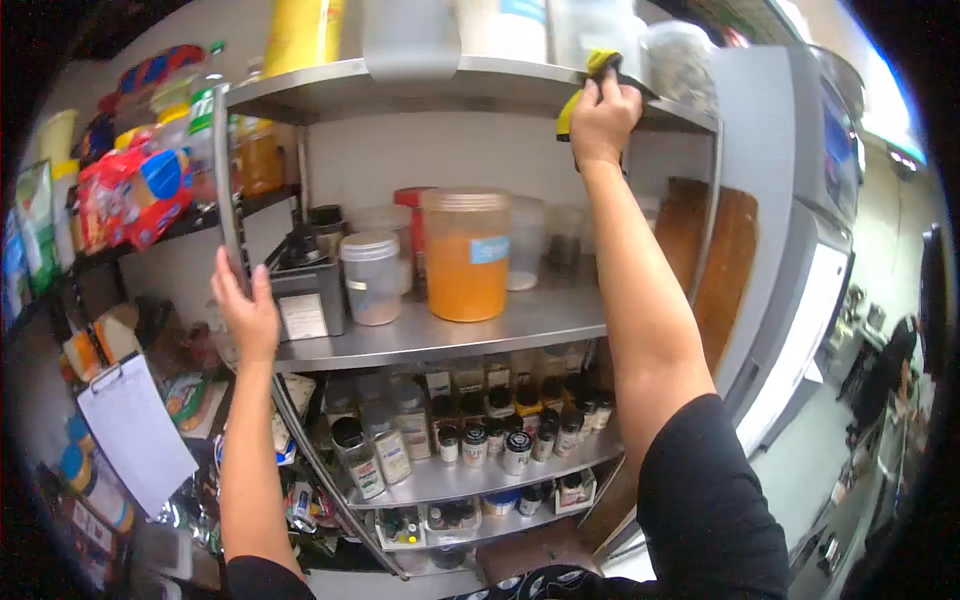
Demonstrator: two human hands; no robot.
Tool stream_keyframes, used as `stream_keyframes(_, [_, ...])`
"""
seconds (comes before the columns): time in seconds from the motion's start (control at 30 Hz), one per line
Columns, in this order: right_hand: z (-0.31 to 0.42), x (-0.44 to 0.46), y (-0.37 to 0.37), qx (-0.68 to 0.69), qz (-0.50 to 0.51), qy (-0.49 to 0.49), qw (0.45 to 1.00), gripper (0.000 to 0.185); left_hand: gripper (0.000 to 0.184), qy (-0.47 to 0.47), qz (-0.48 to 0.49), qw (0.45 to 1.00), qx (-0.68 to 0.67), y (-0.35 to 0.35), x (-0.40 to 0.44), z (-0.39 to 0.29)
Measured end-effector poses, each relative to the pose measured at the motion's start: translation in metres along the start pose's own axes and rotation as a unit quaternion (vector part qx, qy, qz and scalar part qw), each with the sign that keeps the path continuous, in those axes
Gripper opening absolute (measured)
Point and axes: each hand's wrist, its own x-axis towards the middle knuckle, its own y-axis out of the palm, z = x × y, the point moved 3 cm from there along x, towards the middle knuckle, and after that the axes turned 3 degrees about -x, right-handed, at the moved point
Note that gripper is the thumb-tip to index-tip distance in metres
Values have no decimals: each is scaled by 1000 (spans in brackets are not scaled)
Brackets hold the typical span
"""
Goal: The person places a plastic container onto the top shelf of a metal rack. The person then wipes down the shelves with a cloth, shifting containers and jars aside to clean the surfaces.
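My right hand (604, 122) is raised to the front edge of the top metal shelf (510, 70), closed on a yellow and black cloth (567, 114). Parts of the cloth stick out above and to the left of my fingers. My left hand (248, 312) is beside the left shelf post (228, 190), its thumb and fingers apart. Whether it touches the post I cannot tell. Just right of that hand, a grey box with a white label (303, 305) sits on the middle shelf (440, 345).
The middle shelf holds a large tub of orange contents (467, 270) and a smaller lidded tub (371, 280). Several spice jars (517, 452) fill the shelf below. Left hangs a clipboard (137, 430), near red packages (135, 190). A grey appliance (770, 200) flanks the right.
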Motion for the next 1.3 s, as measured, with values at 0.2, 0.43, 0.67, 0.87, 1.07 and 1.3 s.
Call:
stream_keyframes(0.2, [194, -24, 42, 10, 60, -49, 997, 25, 50, -13, -7, 1000, -17, 1, 0, 13])
stream_keyframes(0.43, [301, -36, 59, 154, 173, -176, 957, 29, 50, 1, -14, 1000, -12, -1, -2, 16])
stream_keyframes(0.67, [164, -14, 29, 91, 106, -107, 984, 19, 50, -5, -27, 999, -22, 2, -2, 19])
stream_keyframes(0.87, [216, -30, 46, 115, 76, -13, 990, 19, 53, -39, -14, 999, -36, 4, -4, 19])
stream_keyframes(1.07, [333, -32, 80, 35, 143, -17, 989, 17, 54, -41, -17, 997, -70, 4, -4, 20])
stream_keyframes(1.3, [399, -45, 102, 119, 222, -140, 958, 22, 57, 14, -43, 999, 2, 3, -6, 25])
